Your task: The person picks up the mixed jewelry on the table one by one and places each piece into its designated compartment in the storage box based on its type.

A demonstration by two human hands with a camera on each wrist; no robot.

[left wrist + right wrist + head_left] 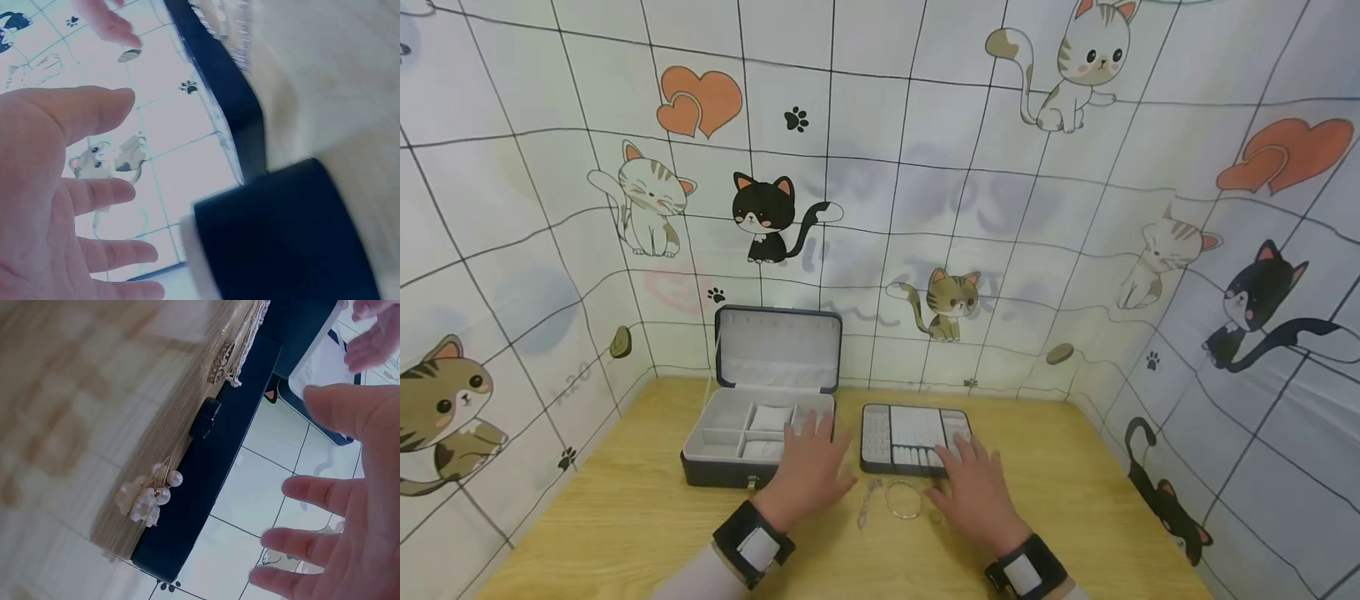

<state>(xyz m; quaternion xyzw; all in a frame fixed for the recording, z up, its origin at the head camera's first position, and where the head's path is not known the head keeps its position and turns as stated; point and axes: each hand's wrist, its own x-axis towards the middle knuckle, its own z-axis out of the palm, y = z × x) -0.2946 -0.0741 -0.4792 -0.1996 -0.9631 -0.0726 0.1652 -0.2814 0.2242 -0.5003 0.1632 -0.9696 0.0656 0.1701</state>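
My left hand [811, 471] hovers with spread fingers over the right front part of an open jewelry box [718, 475], hiding some compartments. Straight fingers also mark my right hand [983, 496], above the right side of a shallow jewelry tray [880, 467]. Both hands hold nothing; whether fingertips touch box or tray, I cannot tell. In front of the tray lie a thin bangle [903, 500] and a silvery chain-like piece [867, 504]. The right wrist view shows a pearl-and-flower ornament [150, 499], a small dark ring-shaped piece [205, 419] and a gold openwork piece [220, 364].
The box lid [778, 350] stands upright at the back, near the wall cloth [865, 250] printed with cats. Inside the box sit white cushions [771, 417]. A wooden table [1067, 500] carries everything, with cloth on its left, back and right.
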